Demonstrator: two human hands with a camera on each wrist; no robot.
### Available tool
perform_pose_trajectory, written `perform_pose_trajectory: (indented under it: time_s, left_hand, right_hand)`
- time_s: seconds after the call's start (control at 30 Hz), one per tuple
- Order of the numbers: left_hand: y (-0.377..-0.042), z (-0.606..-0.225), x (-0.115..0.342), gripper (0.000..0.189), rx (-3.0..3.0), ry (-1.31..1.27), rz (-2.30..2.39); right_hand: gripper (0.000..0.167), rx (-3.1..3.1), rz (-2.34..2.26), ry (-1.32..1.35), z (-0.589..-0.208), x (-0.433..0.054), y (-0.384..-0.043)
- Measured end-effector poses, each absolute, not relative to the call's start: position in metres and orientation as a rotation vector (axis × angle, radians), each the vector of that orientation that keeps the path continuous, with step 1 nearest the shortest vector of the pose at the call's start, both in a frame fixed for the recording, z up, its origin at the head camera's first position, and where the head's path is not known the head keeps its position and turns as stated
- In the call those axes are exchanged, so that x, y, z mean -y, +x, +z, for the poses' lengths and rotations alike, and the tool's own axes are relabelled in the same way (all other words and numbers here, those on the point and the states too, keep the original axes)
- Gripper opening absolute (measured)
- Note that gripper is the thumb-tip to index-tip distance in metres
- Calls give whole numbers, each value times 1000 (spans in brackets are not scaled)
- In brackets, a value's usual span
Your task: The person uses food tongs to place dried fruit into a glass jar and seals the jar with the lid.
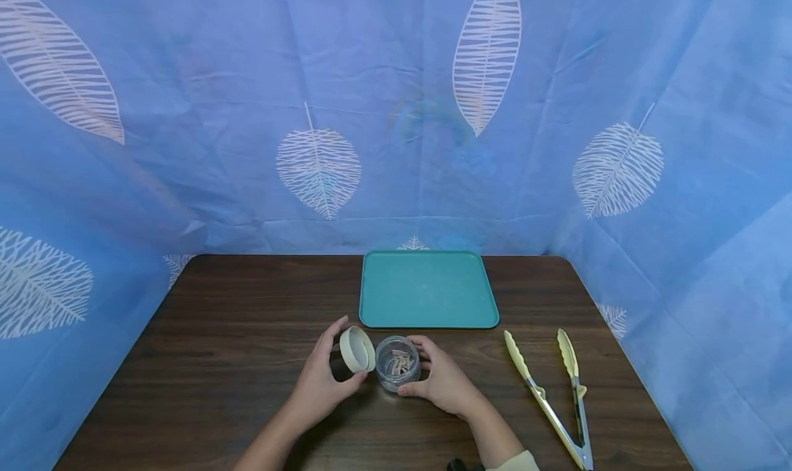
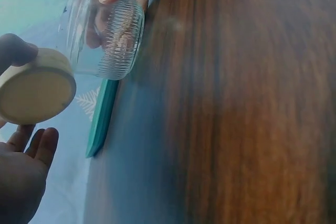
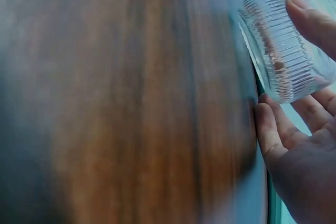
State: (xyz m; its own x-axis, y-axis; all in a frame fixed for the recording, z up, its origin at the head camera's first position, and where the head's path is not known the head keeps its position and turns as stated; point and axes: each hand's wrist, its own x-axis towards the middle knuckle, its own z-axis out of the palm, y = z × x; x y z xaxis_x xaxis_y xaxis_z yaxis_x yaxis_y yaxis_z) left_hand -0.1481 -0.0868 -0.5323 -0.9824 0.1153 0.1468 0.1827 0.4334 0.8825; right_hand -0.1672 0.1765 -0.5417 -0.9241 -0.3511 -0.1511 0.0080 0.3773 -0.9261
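In the head view, a clear ribbed glass jar stands on the table with small light-brown pieces at its bottom. Its mouth is uncovered. My right hand grips the jar from the right side, thumb in front and fingers behind. A cream-coloured round lid is tilted at the jar's left rim, held between the thumb and fingers of my left hand. The left wrist view shows the lid beside the jar. The right wrist view shows my right thumb across the jar.
A teal rectangular tray lies behind the jar near the table's far edge. Spread kitchen tongs with cream tips lie on the right of the dark wooden table. A blue leaf-print cloth hangs behind.
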Motion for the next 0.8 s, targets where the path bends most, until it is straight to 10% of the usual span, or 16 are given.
perform_pose_trajectory:
  time_s: [0.8]
  left_hand:
    - [-160, -509, 80, 89, 2551, -734, -2016]
  right_hand:
    - [94, -2149, -1875, -436, -530, -176, -150]
